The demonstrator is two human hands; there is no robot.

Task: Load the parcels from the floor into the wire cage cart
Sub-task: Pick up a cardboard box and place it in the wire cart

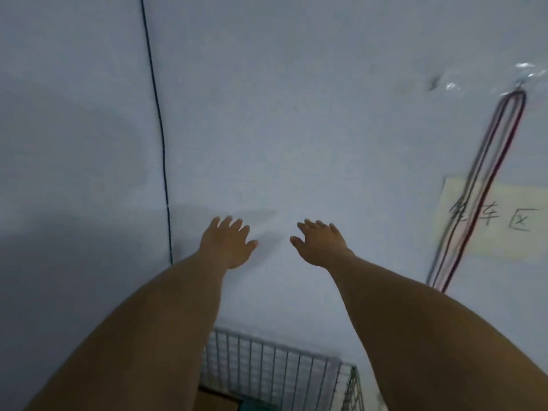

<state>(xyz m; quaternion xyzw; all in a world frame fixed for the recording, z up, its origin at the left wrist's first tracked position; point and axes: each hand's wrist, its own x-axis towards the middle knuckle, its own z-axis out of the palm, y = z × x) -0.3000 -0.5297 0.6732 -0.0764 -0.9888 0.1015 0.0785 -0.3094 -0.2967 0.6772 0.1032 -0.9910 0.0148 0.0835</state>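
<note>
Hovering in the air above the wire cage cart, the left hand and the right hand are both spread with straight fingers and hold nothing. Only a brown cardboard corner shows inside the cart at the bottom edge, most likely a parcel already loaded. The floor and any parcels on it are out of view. Cardboard like that probably handles stiff and fairly light, and is best taken with both hands under opposite edges, though its weight cannot be judged. Most of the cart is cut off or behind the forearms, a teal patch beside the cardboard is too small to identify, and the writing on the paper sign is blurred.
</note>
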